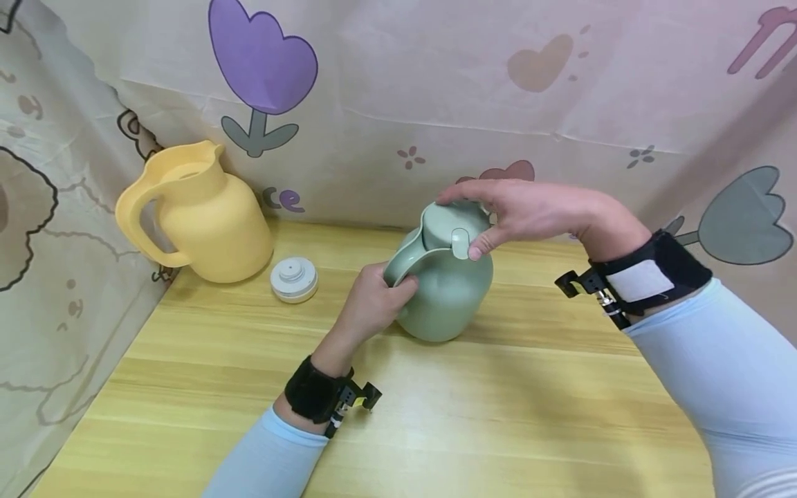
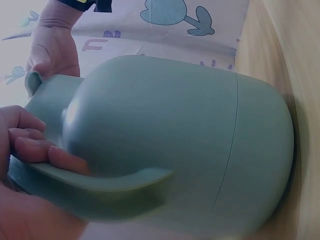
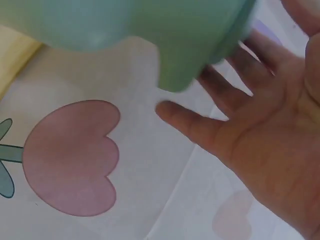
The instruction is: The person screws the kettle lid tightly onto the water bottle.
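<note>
A pale green thermos jug (image 1: 443, 301) stands on the wooden table. My left hand (image 1: 376, 302) grips its handle (image 1: 403, 261), fingers curled round it; the left wrist view shows these fingers (image 2: 37, 147) against the handle. Over the top, my right hand (image 1: 532, 209) spreads its fingers across the round lid (image 1: 450, 220). Its thumb is right beside the small tab (image 1: 460, 243) at the lid's front edge. From the right wrist, the fairly straight, spread fingers (image 3: 215, 90) show close by the jug's spout (image 3: 175, 75), their tips partly hidden behind it.
A yellow jug (image 1: 227, 225) without a lid stands at the back left, by the patterned cloth (image 1: 373, 83) that hangs behind and to the left. A white round stopper (image 1: 294, 279) lies between the two jugs. The table (image 1: 473, 429) extends toward me.
</note>
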`<state>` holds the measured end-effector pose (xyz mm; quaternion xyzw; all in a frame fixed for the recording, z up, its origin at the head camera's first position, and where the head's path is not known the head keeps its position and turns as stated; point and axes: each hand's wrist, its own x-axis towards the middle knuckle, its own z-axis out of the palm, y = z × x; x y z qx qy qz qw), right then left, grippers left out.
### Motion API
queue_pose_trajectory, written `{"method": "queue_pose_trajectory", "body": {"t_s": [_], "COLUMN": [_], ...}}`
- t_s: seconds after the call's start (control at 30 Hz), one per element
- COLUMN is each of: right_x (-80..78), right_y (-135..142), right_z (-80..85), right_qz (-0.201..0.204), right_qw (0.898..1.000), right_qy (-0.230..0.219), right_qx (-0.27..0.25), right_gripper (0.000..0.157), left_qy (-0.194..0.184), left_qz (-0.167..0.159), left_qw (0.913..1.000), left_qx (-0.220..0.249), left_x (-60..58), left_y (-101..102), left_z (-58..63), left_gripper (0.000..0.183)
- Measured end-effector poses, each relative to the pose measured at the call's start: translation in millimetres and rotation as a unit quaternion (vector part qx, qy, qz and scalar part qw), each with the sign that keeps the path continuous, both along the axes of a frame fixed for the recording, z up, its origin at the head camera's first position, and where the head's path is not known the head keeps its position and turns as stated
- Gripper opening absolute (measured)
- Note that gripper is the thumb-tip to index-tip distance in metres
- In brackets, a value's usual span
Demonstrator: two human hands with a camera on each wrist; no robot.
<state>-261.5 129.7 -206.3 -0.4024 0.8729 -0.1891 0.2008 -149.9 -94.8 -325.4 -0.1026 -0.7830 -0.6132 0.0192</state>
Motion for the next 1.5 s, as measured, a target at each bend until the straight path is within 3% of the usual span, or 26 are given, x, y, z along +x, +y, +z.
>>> {"method": "queue_pose_trajectory", "body": {"t_s": [0.17,0.3,0.43,0.73,0.93,1.03,1.2,1.27,1.33,1.37,1.43,1.5], "right_x": [3.8,10.4,18.4,34.7,48.6,61.6,84.6,92.3,98.5,100.8,104.1,105.6], "right_y": [-8,-14,-19,-27,-26,-24,-24,-24,-24,-23,-23,-22], "right_z": [-11.9,-19.9,-26.5,-32.5,-47.7,-65.6,-93.0,-99.1,-103.8,-105.8,-110.1,-114.5], "right_qz": [-0.038,-0.084,-0.127,-0.194,-0.235,-0.268,-0.318,-0.34,-0.36,-0.367,-0.376,-0.383], "right_qw": [0.992,0.979,0.963,0.948,0.936,0.911,0.839,0.824,0.82,0.823,0.834,0.846], "right_qy": [0.117,0.185,0.238,0.25,0.253,0.279,0.332,0.31,0.272,0.25,0.206,0.172], "right_qx": [-0.026,-0.024,-0.016,-0.006,-0.062,-0.141,-0.291,-0.331,-0.351,-0.353,-0.347,-0.33], "right_gripper": [0.08,0.083,0.085,0.094,0.087,0.079,0.06,0.052,0.045,0.043,0.04,0.041], "left_qy": [0.001,0.004,0.018,0.034,0.056,0.073,0.106,0.118,0.127,0.133,0.145,0.153], "left_qz": [0.014,0.025,0.032,0.042,0.056,0.059,0.093,0.119,0.138,0.145,0.138,0.11], "left_qw": [0.9999,0.9996,0.9993,0.9985,0.9969,0.9954,0.9892,0.9848,0.9814,0.98,0.9798,0.981], "left_qx": [-0.004,-0.009,-0.008,-0.009,0.006,0.018,0.041,0.045,0.041,0.031,0.001,-0.045], "left_x": [-6.7,-15.7,-17.1,-13.3,-12.6,-12.2,-8.8,-6.9,-4.6,-3.5,-0.5,2.8], "left_y": [2,2,3,9,13,20,37,46,57,63,73,82], "left_z": [-12.9,-30.8,-36.8,-37.0,-39.5,-42.5,-48.4,-50.3,-51.6,-52.2,-52.8,-53.3], "left_gripper": [0.033,0.034,0.034,0.032,0.028,0.026,0.013,0.011,0.013,0.014,0.019,0.028]}}
